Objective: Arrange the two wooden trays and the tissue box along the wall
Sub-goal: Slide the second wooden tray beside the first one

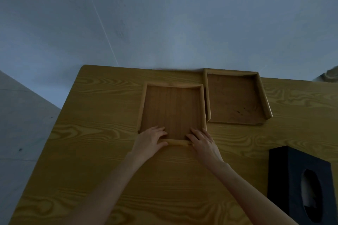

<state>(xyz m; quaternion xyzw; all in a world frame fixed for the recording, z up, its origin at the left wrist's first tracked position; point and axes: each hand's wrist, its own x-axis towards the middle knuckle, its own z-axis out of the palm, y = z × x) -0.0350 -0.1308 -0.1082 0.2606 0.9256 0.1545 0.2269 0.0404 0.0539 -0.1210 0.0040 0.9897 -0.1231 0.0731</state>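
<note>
Two square wooden trays lie on a yellow wood-grain table (91, 151). The left tray (172, 107) sits a short way off the wall. My left hand (150, 140) and my right hand (203, 142) both grip its near rim, fingers laid inside the tray and thumbs under the edge. The right tray (234, 97) rests with its far rim against the wall and its left side touching the first tray. A black tissue box (300, 184) with an oval opening stands at the table's right, near me.
A pale grey wall (164, 23) runs along the table's far edge. The table's left edge drops to a grey floor (22, 124). Something blurred and beige (329, 76) shows at the far right by the wall.
</note>
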